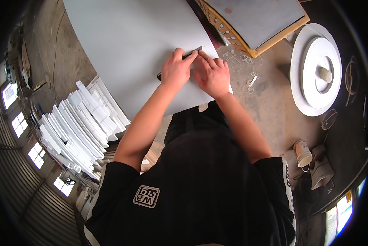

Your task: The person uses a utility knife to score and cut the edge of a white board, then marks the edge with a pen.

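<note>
A slim black utility knife [185,55] lies slantwise just over a large pale grey sheet [122,45], its far end pointing up and to the right. My left hand [176,70] is closed around it, thumb stretched along toward that end, and the dark butt shows beyond the palm. From the right, my right hand [213,77] meets the far end with its fingertips, the thumb bent beneath. Both hands are above the sheet's right part. Fingers cover much of the knife, and whether the blade is out cannot be made out.
At left is a stack of white strips [75,127]. A yellow crate [233,37] bearing a grey panel stands beyond the sheet's right edge. Thin white strands [249,61] litter the floor. Farther right are a white round spool [311,74] and a bucket [303,153].
</note>
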The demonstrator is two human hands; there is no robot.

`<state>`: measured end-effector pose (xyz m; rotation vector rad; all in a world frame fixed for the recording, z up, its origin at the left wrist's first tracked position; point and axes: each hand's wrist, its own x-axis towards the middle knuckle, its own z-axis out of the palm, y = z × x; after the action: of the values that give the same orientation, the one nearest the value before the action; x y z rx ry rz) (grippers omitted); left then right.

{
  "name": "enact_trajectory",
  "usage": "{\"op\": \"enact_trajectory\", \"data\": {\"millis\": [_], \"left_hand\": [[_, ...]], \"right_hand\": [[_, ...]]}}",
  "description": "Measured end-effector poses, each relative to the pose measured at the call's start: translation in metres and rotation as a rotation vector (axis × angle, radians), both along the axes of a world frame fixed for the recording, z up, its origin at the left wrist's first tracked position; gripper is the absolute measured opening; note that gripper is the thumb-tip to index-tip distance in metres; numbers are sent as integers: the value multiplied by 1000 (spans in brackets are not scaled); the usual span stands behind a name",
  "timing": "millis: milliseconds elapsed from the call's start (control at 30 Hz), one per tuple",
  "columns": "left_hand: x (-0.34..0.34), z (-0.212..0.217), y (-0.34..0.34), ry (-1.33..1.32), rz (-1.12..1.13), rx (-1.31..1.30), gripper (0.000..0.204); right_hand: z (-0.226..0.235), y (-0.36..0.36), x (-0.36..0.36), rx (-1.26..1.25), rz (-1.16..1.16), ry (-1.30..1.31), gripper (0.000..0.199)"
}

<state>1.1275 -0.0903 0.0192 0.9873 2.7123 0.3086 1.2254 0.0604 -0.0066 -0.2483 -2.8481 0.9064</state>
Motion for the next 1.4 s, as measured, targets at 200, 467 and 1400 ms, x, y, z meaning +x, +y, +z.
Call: {"op": "enact_trajectory", "data": {"millis": [200,467,1400], "left_hand": [[-2,3,13,-7,26,16,43],[-1,1,18,-9,14,-25,47],[10,-4,-2,-15,41,-8,49]], "right_hand": [[-3,1,-2,-20,-56,-1,59],[-2,5,0,-16,-62,-24,63],[4,1,5,50,102,-20,61]]}}
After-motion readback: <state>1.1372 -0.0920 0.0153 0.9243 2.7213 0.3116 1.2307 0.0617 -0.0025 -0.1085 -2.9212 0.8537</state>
